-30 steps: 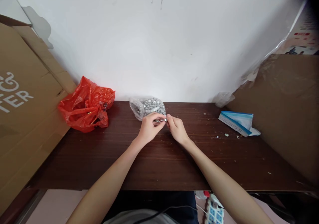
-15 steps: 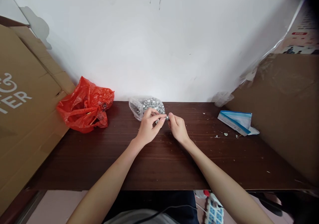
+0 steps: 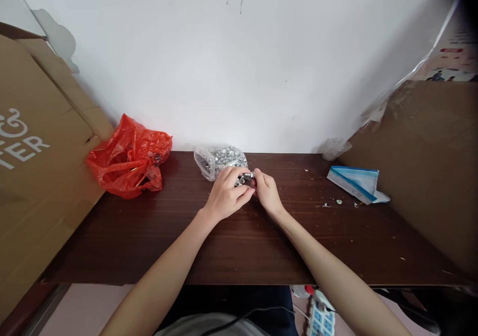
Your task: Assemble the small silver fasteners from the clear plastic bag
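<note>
My right hand [image 3: 267, 191] is closed, with thumb and fingers pinching one end of a small shiny metal bolt [image 3: 249, 175]. The bolt lies roughly level and points left, toward my other hand. My left hand [image 3: 228, 192] curves around its free end, thumb and forefinger spread apart with a gap between them. Through that gap, a few more small metal pieces [image 3: 239, 181] show on the table just behind. A clear plastic bag [image 3: 203, 161] full of silvery fasteners [image 3: 228, 156] sits behind my left hand, against the wall.
On the dark wooden table [image 3: 231, 256], a crumpled red plastic bag [image 3: 129, 157] lies at left. A blue-and-white packet [image 3: 354, 182] and small scraps [image 3: 338, 201] are at right. Cardboard boxes [image 3: 41, 186] flank both sides. A power strip [image 3: 321, 318] shows below the table edge.
My left thumb and forefinger have parted from their pinch at the bolt, and that thumb has dropped lower. More of the bolt shows. My right hand keeps its hold, almost unmoved.
</note>
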Demonstrator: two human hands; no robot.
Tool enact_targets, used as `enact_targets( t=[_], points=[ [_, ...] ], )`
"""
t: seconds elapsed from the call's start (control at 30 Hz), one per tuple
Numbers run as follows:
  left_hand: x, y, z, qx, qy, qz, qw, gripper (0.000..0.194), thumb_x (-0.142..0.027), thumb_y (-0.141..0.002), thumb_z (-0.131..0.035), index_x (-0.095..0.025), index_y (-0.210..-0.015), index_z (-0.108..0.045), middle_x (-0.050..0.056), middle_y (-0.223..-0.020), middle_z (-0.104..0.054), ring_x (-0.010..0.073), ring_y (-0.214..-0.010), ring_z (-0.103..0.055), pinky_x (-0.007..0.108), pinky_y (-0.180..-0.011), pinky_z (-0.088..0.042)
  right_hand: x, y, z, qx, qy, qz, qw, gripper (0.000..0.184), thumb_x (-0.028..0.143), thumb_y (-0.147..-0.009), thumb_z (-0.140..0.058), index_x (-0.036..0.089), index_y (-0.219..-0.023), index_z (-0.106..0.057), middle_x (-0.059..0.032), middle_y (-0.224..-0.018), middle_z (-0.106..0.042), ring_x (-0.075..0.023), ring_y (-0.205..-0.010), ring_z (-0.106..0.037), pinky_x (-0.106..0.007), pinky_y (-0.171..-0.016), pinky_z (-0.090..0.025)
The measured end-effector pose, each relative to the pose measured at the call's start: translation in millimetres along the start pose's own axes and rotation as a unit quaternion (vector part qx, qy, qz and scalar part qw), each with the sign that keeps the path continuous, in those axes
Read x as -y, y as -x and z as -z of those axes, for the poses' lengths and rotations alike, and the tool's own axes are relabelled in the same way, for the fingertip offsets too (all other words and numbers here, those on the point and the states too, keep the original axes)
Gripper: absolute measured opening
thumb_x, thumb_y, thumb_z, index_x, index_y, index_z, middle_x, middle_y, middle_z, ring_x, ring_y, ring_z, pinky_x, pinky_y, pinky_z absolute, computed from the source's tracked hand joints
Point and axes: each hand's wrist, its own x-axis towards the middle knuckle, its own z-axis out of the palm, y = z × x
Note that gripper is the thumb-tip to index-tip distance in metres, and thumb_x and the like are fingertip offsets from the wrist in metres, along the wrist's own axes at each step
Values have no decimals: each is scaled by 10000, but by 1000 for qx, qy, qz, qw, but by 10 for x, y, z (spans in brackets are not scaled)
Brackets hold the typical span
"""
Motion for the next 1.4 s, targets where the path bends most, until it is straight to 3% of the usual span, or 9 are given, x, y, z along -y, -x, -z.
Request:
enact_targets(
  t=[0.13,0.2,0.3,0.43,0.53,0.73,1.1,1.4],
  points=[
    [27,-13,-27,-41,63,97,992,205,-217,-876,-565,-193,-1069,-629,85,-1019,-595,204,-967,-562,383,-854,-489,37,21,16,17,25,45,999,476,465,-962,-318,207,-570,-397,33,-484,-429,-122,-473,-406,-261,-524,-332],
    [55,-13,-44,-43,110,150,982,198,-209,-866,-577,-193,-1059,-619,74,-997,-602,190,-929,-581,352,-820,-501,48,36,14,34,45,63,996,473,468,-968,-307,206,-587,-402,36,-491,-428,-121,-477,-404,-262,-528,-324],
    [80,3,-65,-14,163,185,969,95,-203,-871,-560,-185,-946,-616,47,-916,-616,158,-824,-593,298,-738,-503,46,44,6,50,64,76,994,472,471,-971,-301,205,-594,-397,32,-503,-435,-123,-490,-409,-263,-534,-320],
    [62,33,-79,39,182,214,959,117,-253,-896,-516,-187,-985,-554,43,-900,-627,145,-754,-592,269,-657,-485,31,33,3,56,64,80,993,476,480,-968,-306,206,-587,-387,29,-509,-433,-125,-496,-414,-264,-536,-322],
    [47,36,-75,65,179,227,955,129,-286,-903,-498,-195,-988,-532,35,-871,-627,140,-704,-579,261,-618,-461,43,33,7,58,65,78,993,482,485,-968,-298,207,-583,-380,29,-501,-426,-125,-491,-409,-264,-531,-320],
    [42,0,-30,74,158,250,952,269,-328,-951,-400,-181,-762,-522,8,-724,-598,134,-658,-546,268,-643,-430,110,64,15,86,89,114,986,448,461,-973,-295,206,-626,-416,22,-542,-457,-128,-521,-423,-260,-557,-329],
    [31,14,-44,86,159,256,950,136,-313,-901,-499,-201,-975,-524,-1,-736,-617,132,-602,-560,258,-588,-444,31,27,-17,68,15,64,996,503,525,-952,-325,205,-571,-397,25,-497,-441,-125,-489,-426,-262,-525,-346],
    [3,-4,0,104,144,249,952,115,-285,-902,-486,-212,-982,-524,14,-792,-657,149,-652,-615,268,-632,-476,12,2,-7,81,-4,60,995,507,538,-943,-341,203,-570,-417,26,-487,-448,-124,-479,-431,-260,-519,-358]
  ],
)
